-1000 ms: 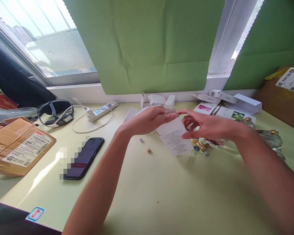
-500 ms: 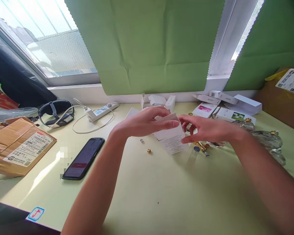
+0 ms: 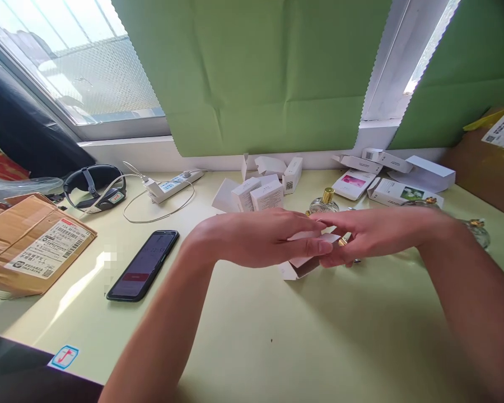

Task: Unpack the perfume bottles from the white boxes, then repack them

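Note:
A small white carton (image 3: 292, 272) with an open end is held low over the table between my two hands. My left hand (image 3: 262, 239) is closed on it from the left, its thumb along the near side. At the carton's right end, the fingers of my right hand (image 3: 367, 234) are closed on its edge and flaps. Behind the hands stands a glass perfume bottle (image 3: 324, 202) with a gold cap. A small gold part (image 3: 343, 242) shows between the right fingers and the carton; whether it is held is unclear.
White cartons (image 3: 266, 195) stand at the back middle, with more boxes (image 3: 403, 193) at back right. Glass bottles (image 3: 479, 229) are partly behind my right arm. To the left lie a phone (image 3: 145, 266), a power strip (image 3: 176, 184), a headset (image 3: 94, 190) and a brown parcel (image 3: 37, 246).
The carton has tipped over and come lower and nearer, its open end now facing right. Both hands moved down and closer together, uncovering the cartons and perfume bottle behind.

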{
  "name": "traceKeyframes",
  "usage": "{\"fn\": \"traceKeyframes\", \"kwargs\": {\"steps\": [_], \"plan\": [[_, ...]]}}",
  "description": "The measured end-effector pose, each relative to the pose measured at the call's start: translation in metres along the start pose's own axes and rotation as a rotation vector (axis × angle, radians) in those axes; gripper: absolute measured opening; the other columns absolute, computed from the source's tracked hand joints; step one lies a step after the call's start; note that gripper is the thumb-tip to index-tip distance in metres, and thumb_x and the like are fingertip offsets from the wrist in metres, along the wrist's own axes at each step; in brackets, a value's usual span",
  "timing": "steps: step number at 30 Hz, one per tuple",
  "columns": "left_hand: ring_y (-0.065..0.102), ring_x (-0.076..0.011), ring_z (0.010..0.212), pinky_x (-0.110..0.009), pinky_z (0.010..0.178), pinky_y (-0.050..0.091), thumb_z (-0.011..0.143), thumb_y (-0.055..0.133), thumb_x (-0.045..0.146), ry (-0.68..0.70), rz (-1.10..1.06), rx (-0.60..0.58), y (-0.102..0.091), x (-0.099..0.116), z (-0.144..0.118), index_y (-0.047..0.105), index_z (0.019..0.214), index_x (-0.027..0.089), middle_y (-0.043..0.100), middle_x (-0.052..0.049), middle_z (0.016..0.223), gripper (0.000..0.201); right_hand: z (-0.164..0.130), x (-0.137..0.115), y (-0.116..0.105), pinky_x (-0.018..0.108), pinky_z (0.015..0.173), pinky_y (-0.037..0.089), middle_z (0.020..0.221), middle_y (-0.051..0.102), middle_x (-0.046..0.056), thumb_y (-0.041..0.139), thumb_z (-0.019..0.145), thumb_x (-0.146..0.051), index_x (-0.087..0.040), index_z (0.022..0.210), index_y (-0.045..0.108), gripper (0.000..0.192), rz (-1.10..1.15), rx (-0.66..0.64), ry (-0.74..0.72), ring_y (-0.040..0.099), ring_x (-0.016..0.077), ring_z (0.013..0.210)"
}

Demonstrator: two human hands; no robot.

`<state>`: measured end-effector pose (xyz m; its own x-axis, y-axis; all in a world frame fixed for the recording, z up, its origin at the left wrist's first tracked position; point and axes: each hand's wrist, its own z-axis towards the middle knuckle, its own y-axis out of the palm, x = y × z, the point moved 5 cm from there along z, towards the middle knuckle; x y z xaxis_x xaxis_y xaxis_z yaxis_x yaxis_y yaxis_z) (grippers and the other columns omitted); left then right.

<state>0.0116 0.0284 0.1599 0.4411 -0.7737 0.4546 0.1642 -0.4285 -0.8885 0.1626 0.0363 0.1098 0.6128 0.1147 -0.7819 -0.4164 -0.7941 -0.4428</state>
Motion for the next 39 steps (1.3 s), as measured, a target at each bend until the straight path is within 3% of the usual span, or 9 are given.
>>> {"fn": "traceKeyframes", "kwargs": {"steps": [3, 8, 14, 20, 25, 28, 31, 35, 39], "plan": [[0.063, -0.0164, 0.086, -0.026, 0.077, 0.044, 0.098, 0.044, 0.038, 0.039, -0.007, -0.088, 0.005, 0.002, -0.001, 0.067, 0.107, 0.024, 0.070, -0.004, 0.094, 0.028, 0.002, -0.004, 0.005, 0.031, 0.072, 0.057, 0.126, 0.066, 0.002, 0.070, 0.074, -0.052, -0.038, 0.141, 0.046, 0.073, -0.040, 0.002, 0.003, 0.067, 0.0256, 0.099], [0.065, -0.0185, 0.093, -0.026, 0.078, 0.046, 0.096, 0.049, 0.034, 0.042, 0.038, -0.103, 0.006, 0.003, 0.000, 0.065, 0.113, 0.026, 0.071, -0.004, 0.103, 0.024, 0.007, -0.002, 0.008, 0.029, 0.063, 0.056, 0.113, 0.071, 0.004, 0.074, 0.070, -0.052, -0.036, 0.145, 0.038, 0.085, 0.002, 0.008, 0.041, 0.069, 0.0244, 0.087], [0.064, -0.0175, 0.098, -0.024, 0.073, 0.045, 0.094, 0.053, 0.027, 0.009, 0.059, -0.084, 0.005, -0.003, 0.001, 0.064, 0.116, 0.032, 0.068, 0.000, 0.113, 0.026, 0.013, -0.001, 0.010, 0.030, 0.066, 0.059, 0.124, 0.066, 0.005, 0.073, 0.072, -0.053, -0.037, 0.144, 0.036, 0.083, 0.047, 0.005, 0.016, 0.068, 0.0249, 0.096], [0.064, -0.0140, 0.081, -0.024, 0.065, 0.043, 0.095, 0.042, 0.018, 0.044, -0.034, -0.164, 0.002, -0.004, 0.000, 0.063, 0.119, 0.028, 0.071, -0.001, 0.097, 0.033, 0.012, -0.002, 0.010, 0.031, 0.067, 0.059, 0.126, 0.064, 0.006, 0.073, 0.072, -0.051, -0.036, 0.138, 0.042, 0.075, 0.069, 0.012, 0.011, 0.066, 0.0259, 0.099], [0.063, -0.0141, 0.078, -0.024, 0.063, 0.041, 0.094, 0.044, 0.024, -0.007, -0.028, -0.113, 0.001, -0.009, -0.001, 0.063, 0.119, 0.029, 0.070, -0.001, 0.099, 0.032, 0.012, -0.001, 0.010, 0.030, 0.066, 0.058, 0.126, 0.063, 0.005, 0.073, 0.073, -0.052, -0.036, 0.137, 0.044, 0.071, 0.066, 0.025, 0.003, 0.067, 0.0246, 0.097], [0.062, -0.0146, 0.078, -0.025, 0.066, 0.041, 0.089, 0.055, 0.032, -0.058, 0.010, -0.067, 0.001, -0.012, 0.000, 0.065, 0.113, 0.029, 0.070, 0.000, 0.092, 0.026, 0.012, 0.001, 0.008, 0.029, 0.066, 0.059, 0.129, 0.062, 0.004, 0.073, 0.073, -0.054, -0.040, 0.143, 0.035, 0.081, 0.060, 0.050, 0.032, 0.067, 0.0250, 0.100], [0.060, -0.0146, 0.074, -0.026, 0.069, 0.040, 0.088, 0.058, 0.033, -0.071, 0.091, -0.058, 0.001, -0.008, 0.000, 0.069, 0.094, 0.025, 0.068, 0.001, 0.082, 0.015, 0.012, 0.002, 0.008, 0.029, 0.064, 0.058, 0.120, 0.067, 0.005, 0.073, 0.072, -0.056, -0.040, 0.149, 0.025, 0.092, 0.053, 0.071, 0.068, 0.069, 0.0246, 0.093], [0.055, -0.0152, 0.068, -0.029, 0.068, 0.038, 0.092, 0.049, 0.034, -0.062, 0.212, -0.004, -0.001, 0.001, 0.000, 0.064, 0.070, 0.019, 0.063, -0.002, 0.068, 0.030, 0.011, -0.001, 0.010, 0.029, 0.063, 0.056, 0.112, 0.069, 0.003, 0.073, 0.073, -0.056, -0.039, 0.148, 0.025, 0.090, 0.046, 0.051, 0.039, 0.068, 0.0238, 0.090], [0.055, -0.0169, 0.069, -0.030, 0.071, 0.038, 0.092, 0.048, 0.034, -0.071, 0.267, 0.089, 0.002, 0.001, -0.003, 0.062, 0.067, 0.020, 0.062, -0.003, 0.067, 0.032, 0.012, 0.004, 0.009, 0.030, 0.062, 0.056, 0.112, 0.071, 0.003, 0.071, 0.073, -0.060, -0.039, 0.151, 0.017, 0.097, -0.012, 0.090, 0.067, 0.070, 0.0242, 0.084]]}}
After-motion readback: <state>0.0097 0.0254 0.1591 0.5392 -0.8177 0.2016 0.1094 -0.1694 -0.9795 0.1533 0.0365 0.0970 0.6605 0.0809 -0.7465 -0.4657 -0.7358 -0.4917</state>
